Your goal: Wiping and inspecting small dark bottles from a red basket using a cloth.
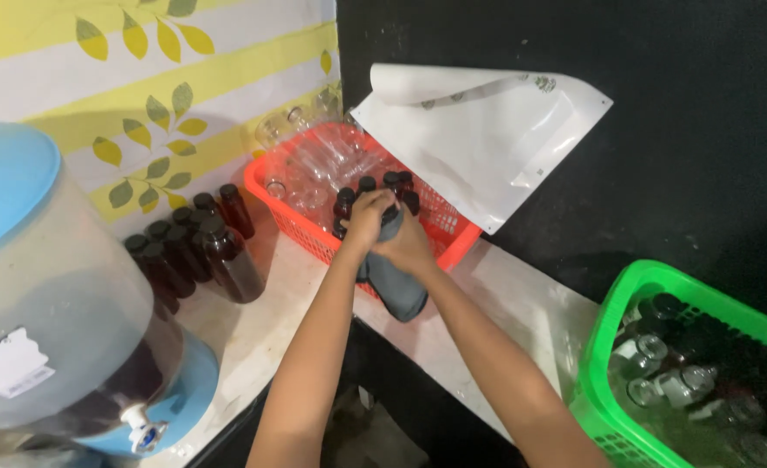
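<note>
Both my hands meet over the front edge of a red basket (435, 230). My left hand (368, 217) and my right hand (408, 244) grip a grey cloth (394, 284) wrapped around a dark bottle, of which little shows. The cloth hangs down below my hands. Inside the basket stand several dark capped bottles (347, 201) at the front and several clear empty bottles (327, 160) behind them.
A cluster of dark filled bottles (214, 247) stands on the pale counter (266, 316) at left. A large translucent dispenser (45, 295) with a blue lid and tap fills the near left. A green basket (613, 334) of bottles sits at right. A white pouch (487, 139) leans on the black wall.
</note>
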